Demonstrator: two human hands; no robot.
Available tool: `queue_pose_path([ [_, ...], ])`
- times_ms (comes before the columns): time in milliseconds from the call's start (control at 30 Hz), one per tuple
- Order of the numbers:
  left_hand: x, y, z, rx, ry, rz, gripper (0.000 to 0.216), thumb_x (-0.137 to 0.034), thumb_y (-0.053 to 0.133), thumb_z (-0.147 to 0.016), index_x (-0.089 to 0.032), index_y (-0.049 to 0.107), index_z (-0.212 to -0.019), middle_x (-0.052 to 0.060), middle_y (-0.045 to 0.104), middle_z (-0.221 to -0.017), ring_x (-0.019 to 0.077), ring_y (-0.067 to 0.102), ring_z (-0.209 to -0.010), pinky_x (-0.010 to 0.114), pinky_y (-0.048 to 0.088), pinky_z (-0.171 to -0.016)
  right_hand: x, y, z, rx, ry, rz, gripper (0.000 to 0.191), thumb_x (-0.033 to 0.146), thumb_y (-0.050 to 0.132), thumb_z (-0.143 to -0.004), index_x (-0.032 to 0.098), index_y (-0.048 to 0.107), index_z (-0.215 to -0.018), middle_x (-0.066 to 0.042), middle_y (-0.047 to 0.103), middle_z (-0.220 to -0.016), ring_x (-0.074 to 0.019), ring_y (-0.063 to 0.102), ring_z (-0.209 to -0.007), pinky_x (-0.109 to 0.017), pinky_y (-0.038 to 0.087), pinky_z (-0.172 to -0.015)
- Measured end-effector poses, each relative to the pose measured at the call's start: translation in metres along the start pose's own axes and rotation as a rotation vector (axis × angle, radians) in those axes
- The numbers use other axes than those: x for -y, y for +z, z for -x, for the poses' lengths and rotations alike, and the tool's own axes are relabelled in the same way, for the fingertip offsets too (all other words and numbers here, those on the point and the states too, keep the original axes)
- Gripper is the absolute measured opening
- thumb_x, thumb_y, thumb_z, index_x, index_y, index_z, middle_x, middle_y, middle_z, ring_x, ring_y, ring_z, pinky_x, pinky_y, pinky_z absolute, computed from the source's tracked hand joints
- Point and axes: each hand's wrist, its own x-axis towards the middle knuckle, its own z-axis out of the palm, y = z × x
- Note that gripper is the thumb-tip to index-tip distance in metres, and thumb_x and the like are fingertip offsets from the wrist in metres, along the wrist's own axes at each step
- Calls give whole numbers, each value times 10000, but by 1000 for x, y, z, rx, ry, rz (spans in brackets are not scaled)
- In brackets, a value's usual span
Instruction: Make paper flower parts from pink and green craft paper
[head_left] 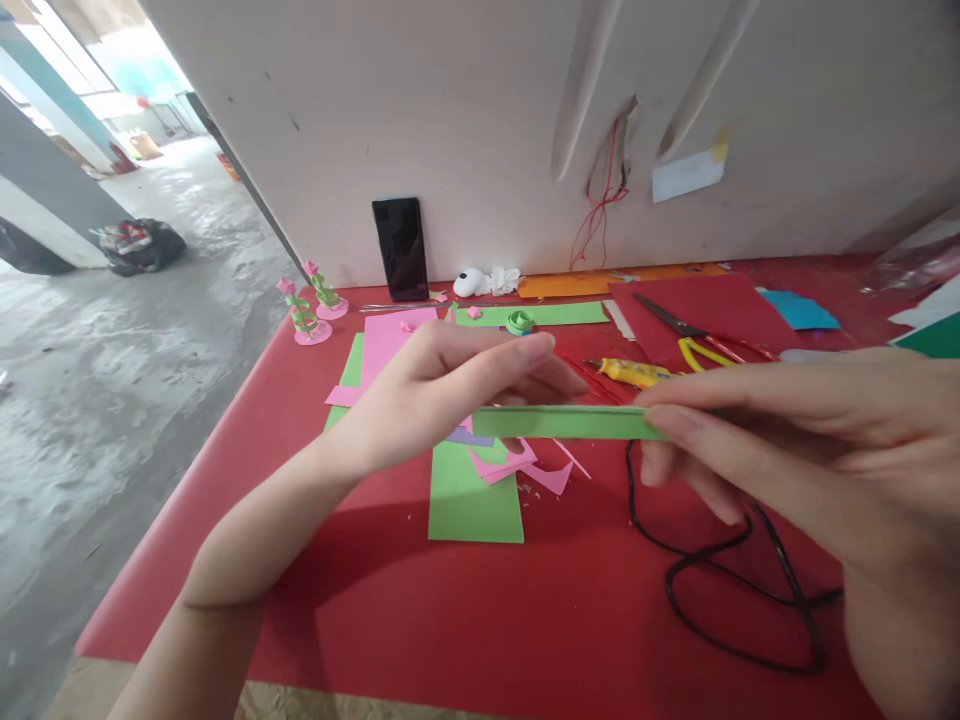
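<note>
A narrow green strip point(562, 423), which looks like craft foam or thick paper, is held level above the table. My right hand point(780, 440) pinches its right end between thumb and fingers. My left hand point(450, 385) is at the strip's other end, its fingers stretched out and not closed round it; whether they touch it is unclear. Below lie a green sheet point(476, 505) and curved pink offcuts point(551, 477). A small green coil point(519, 322) sits behind my left hand, near a pink sheet point(394, 345).
Scissors point(686, 328) with yellow handles and a yellow tool point(634, 373) lie at the right. A black cord point(739, 590) loops over the red table point(450, 620). A phone point(401, 248) leans on the wall. Two small pink-flowered figures point(304, 318) stand by the left edge.
</note>
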Motion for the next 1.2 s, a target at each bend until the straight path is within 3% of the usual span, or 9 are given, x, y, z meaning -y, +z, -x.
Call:
queue_pose_path([
  [267, 14, 1, -5, 107, -217, 109, 109, -311, 703, -777, -213, 742, -751, -49, 753, -746, 67, 698, -680, 107, 552, -613, -1, 7, 1, 22, -198, 219, 154, 178, 554, -875, 294, 546, -775, 132, 535, -482, -30, 449, -405, -193, 348, -401],
  [467, 12, 4, -6, 80, -231, 110, 32, -184, 713, -736, -194, 738, -720, -66, 744, -683, 54, 703, -650, 76, 550, -591, -6, 15, 1, -4, -249, 318, 169, 164, 567, -870, 292, 523, -769, 119, 503, -476, -54, 401, -402, -229, 303, -392],
  [733, 18, 1, -5, 65, -205, -43, 24, -225, 743, -697, -214, 761, -709, -51, 753, -702, 90, 705, -662, 133, 554, -596, -6, 15, 1, 1, -356, 451, 88, 193, 546, -894, 265, 531, -846, 89, 622, -560, -61, 537, -470, -240, 402, -453],
  [1200, 24, 4, -8, 90, -227, -68, 44, -254, 756, -686, -216, 760, -708, -38, 739, -665, 82, 667, -605, 143, 500, -521, -8, 16, 6, -36, -323, 572, 142, 229, 501, -921, 263, 557, -795, 105, 648, -551, -78, 610, -514, -292, 386, -462],
])
